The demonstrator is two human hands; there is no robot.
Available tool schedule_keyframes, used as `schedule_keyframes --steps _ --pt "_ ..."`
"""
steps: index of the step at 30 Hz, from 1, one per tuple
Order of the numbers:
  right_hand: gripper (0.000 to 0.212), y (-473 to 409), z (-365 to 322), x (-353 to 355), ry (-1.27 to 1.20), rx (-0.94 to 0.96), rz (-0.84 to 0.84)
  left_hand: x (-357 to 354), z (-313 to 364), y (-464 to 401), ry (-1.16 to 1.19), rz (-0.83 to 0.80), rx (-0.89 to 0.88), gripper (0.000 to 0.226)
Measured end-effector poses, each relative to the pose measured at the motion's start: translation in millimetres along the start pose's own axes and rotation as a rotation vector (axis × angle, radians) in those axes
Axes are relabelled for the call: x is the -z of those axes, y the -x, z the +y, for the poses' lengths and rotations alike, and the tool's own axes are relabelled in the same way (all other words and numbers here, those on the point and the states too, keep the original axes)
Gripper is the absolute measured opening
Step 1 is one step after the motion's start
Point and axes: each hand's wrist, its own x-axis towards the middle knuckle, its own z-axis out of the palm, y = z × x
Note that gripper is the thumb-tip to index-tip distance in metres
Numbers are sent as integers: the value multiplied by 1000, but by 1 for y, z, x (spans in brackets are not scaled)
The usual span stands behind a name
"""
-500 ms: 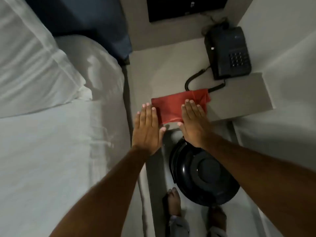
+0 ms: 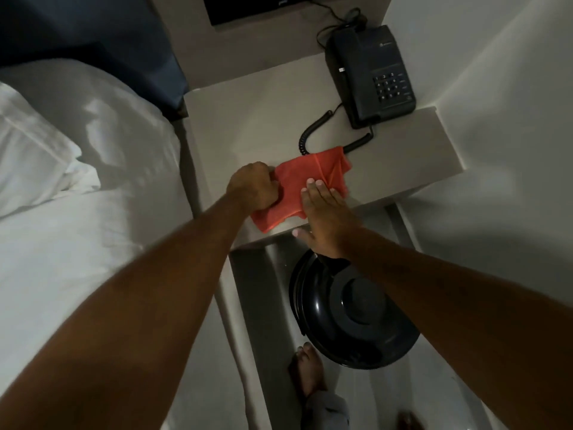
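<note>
A thin red fabric cloth (image 2: 294, 193) lies at the front edge of the pale grey worktop (image 2: 248, 125). Your left hand (image 2: 252, 189) grips its nine o'clock end in curled fingers, probably to fold it. Your right hand (image 2: 322, 218), fingers straight, pins it flat.

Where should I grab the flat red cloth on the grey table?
Pinch the flat red cloth at its near corner, coming from the front of the grey bedside table. That corner reaches the table's front edge, so fingers can likely slip under it. The far end lies against the black coiled phone cord.
</note>
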Motion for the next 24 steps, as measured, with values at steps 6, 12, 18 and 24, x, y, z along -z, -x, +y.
schedule_keyframes --steps 6,12,18,24 --pt "133 42 -14 8 -386 -119 428 23 46 72 593 -306 -114 18" --pt "43 167 -25 30 -1755 -206 420 4 102 186 1011 -443 -167 27" --pt "34 310 9 -23 -1815 -310 678 -104 153 266 904 -203 -193 62" --pt "39 381 69 -143 -1555 -534 986 -224 128 231 166 167 -502 64"
